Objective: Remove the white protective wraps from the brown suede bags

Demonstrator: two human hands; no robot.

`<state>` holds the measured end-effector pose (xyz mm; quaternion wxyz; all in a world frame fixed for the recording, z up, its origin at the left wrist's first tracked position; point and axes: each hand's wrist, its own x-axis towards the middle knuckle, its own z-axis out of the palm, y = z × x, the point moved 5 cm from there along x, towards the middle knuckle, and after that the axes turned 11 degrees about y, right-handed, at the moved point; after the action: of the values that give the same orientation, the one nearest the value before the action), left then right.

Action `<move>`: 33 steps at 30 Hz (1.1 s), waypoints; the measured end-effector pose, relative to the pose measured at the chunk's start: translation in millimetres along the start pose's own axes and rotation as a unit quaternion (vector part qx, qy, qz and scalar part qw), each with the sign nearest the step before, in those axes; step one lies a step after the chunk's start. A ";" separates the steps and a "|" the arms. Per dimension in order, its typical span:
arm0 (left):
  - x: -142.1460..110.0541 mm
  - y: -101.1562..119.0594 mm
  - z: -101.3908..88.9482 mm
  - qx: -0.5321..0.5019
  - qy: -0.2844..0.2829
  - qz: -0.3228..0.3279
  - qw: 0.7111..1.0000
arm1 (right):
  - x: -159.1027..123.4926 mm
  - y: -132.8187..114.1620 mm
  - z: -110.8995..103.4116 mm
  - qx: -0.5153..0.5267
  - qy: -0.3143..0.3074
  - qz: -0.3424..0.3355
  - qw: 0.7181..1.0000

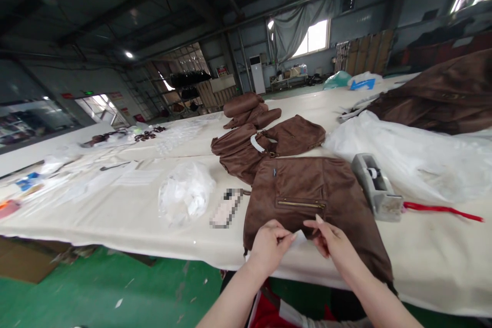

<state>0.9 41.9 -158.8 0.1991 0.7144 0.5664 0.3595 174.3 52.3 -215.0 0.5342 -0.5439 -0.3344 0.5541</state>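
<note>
A brown bag (300, 179) lies flat at the table's front edge, its gold zipper (302, 204) running across the upper face. Over the bag's lower part, my left hand (271, 246) is closed, pinching a small white slip (300, 238) between thumb and fingertips. To the right of the slip is my right hand (330, 238), also above the bag. Its fingers are apart, and nothing shows between them. The lower middle of the bag is partly hidden by both hands.
A grey tape dispenser (374, 187) stands right of the bag, beside a red strip (444, 210). Left lie a pixelated phone (226, 208) and a crumpled clear plastic bag (186, 192). More brown bags (246, 146) sit behind; white plastic sheeting (407, 156) covers the right side.
</note>
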 end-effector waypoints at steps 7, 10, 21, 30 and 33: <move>8.8 11.4 10.2 0.023 -0.069 -0.002 0.997 | -1.1 -22.5 -2.1 -0.254 -0.078 -0.091 0.960; 5.4 6.1 13.2 0.037 -0.112 -0.020 0.993 | 4.2 -40.9 -24.5 -0.353 -0.035 -0.178 0.918; 9.7 11.1 31.1 0.025 -0.120 -0.061 0.991 | 20.2 -37.5 -26.2 -0.273 -0.102 -0.298 0.909; 20.3 5.2 47.0 0.024 -0.080 -0.054 0.995 | 45.7 -28.2 -53.9 -0.232 0.015 -0.253 0.939; 25.7 2.0 52.9 0.005 -0.053 -0.050 0.997 | 48.4 -21.0 -51.4 -0.218 -0.017 -0.232 0.948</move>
<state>43.9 72.3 -185.1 0.2423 0.7044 0.5918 0.3081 236.3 92.0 -216.4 0.5105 -0.5452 -0.5730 0.3374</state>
